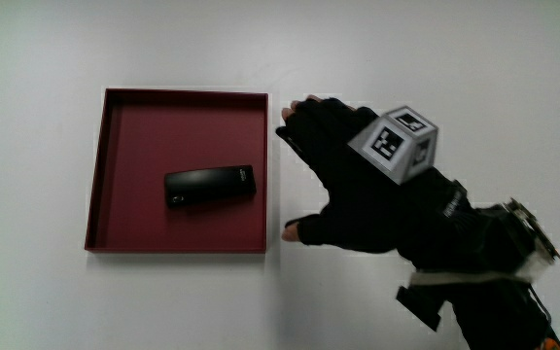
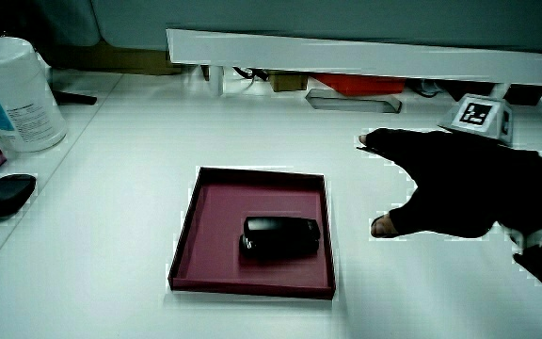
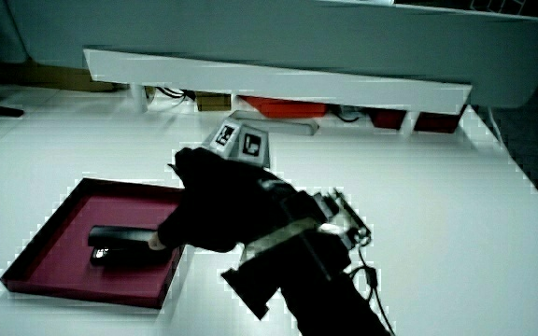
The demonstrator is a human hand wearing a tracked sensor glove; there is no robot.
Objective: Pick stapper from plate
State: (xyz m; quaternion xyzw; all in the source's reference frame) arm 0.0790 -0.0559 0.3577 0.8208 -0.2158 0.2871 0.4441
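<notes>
**Hand open beside the tray, stapler not yet touched**

The grip [image 1: 333, 180], a black-gloved hand, is spread wide and holds nothing: fingertips and thumb are apart, with bare skin showing at their ends. It hangs over the white surface [image 1: 377, 58] just beside the tray's rim, its fingers pointing toward the tray. On the back of the glove sits a small patterned cube [image 1: 397, 143], and the forearm trails away from the tray toward the person.

Next to the fingertips lies the dark red square tray [image 1: 124, 126], flat on the surface. In it, near the middle, rests the black stapler [image 1: 210, 186], lying on its side with its long axis pointing toward the grip. In a side view the thumb [image 3: 160, 242] appears to overlap the tray edge close to the stapler, but the main view shows grip and stapler apart.

Farther out, in a side view, a white canister [image 2: 12, 94] and a small dark oval object [image 2: 6, 194] stand near the surface's edge.

By my judgement the task has barely begun: reaching in, closing on the stapler and lifting it out all remain.
</notes>
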